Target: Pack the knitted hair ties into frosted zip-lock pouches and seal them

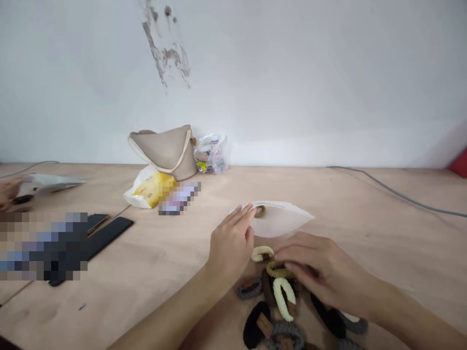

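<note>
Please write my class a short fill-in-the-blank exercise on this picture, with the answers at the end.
The right hand is at the hair ties; the left hand is at the white pouch's ____ end, not its right.
In the picture, the clear plastic bag stands to the ____ of the handbag.
The packet is white and ____.
Behind the table rises a pale ____.

Missing words: left; right; yellow; wall.

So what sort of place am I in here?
Probably a shared workroom: fuzzy hair ties and a translucent pouch lie on a wooden table, with what looks like another person's hand far left.
</note>
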A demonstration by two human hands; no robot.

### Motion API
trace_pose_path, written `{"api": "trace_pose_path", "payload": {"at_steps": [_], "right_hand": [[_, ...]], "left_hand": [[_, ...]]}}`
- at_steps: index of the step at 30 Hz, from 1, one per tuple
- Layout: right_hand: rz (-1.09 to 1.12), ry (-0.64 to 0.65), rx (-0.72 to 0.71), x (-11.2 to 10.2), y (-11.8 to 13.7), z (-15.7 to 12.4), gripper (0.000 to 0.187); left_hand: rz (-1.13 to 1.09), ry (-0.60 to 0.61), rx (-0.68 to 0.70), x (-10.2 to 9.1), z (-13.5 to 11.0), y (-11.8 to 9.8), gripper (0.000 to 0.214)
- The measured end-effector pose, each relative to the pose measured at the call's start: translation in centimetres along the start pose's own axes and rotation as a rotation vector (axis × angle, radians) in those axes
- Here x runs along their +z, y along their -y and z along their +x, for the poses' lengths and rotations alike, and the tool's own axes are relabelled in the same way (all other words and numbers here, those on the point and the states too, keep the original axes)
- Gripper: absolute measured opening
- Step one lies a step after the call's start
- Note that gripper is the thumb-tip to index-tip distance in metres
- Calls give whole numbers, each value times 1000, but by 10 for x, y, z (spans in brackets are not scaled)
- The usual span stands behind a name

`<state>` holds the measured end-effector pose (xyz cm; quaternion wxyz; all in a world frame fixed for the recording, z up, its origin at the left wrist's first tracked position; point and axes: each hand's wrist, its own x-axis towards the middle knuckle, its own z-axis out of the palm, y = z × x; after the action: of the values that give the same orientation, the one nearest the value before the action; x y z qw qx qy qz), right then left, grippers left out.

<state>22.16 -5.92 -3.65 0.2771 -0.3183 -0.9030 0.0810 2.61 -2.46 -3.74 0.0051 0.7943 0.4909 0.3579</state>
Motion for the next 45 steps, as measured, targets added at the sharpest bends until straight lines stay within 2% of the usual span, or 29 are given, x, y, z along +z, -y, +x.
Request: {"api": "trace_pose_path", "payload": {"at_steps": [2, 5, 7, 9, 12, 13, 15, 18, 21, 26, 28, 33, 36, 39, 41, 43, 45], "right_hand": [[15, 120, 4, -2, 9, -4, 27], [-62, 114, 7, -2, 12, -8, 25], [-114, 12, -17, 0, 9, -6, 21], [-155, -145, -21, 0, 5, -1, 20], [-174, -314, 33, -3, 1, 5, 22], [-164, -306, 50, -4, 2, 5, 22], [-147, -198, 88, -3, 5, -1, 22], [-273, -29, 216, 4, 10, -19, 15], [-429, -30, 333, 14, 11, -34, 13], [-362, -20, 545, 14, 9, -34, 14], [-378, -6, 578, 12, 9, -32, 10], [-411, 34, 559, 12, 9, -35, 16], [-379, -73, 550, 5, 10, -33, 13], [-297, -241, 308, -5, 12, -21, 15], [-281, -286, 138, -9, 13, -9, 18], [-301, -271, 85, -9, 14, -1, 21], [-294, -194, 123, -4, 16, 1, 19]], "left_hand": [[9, 15, 0, -2, 1, 1, 48], [31, 31, -6, -3, 1, -1, 49], [46, 49, -18, -3, 0, -2, 49], [58, 70, -18, -2, -1, -3, 50], [83, 74, -8, -3, -1, -5, 49], [93, 71, -9, -4, -1, -6, 49], [109, 77, -19, -6, -1, -8, 50], [118, 98, -27, -8, -2, -9, 52], [111, 104, 2, -9, -2, -10, 51], [156, 214, -31, -13, 0, -15, 57], [167, 237, -56, -15, 0, -17, 59], [142, 253, -83, -15, 1, -18, 59], [116, 267, -107, -15, 0, -17, 60], [87, 274, -126, -16, 1, -17, 59], [71, 273, -141, -17, 2, -18, 59], [59, 270, -159, -18, 2, -18, 58], [46, 272, -168, -18, 3, -18, 58]]}}
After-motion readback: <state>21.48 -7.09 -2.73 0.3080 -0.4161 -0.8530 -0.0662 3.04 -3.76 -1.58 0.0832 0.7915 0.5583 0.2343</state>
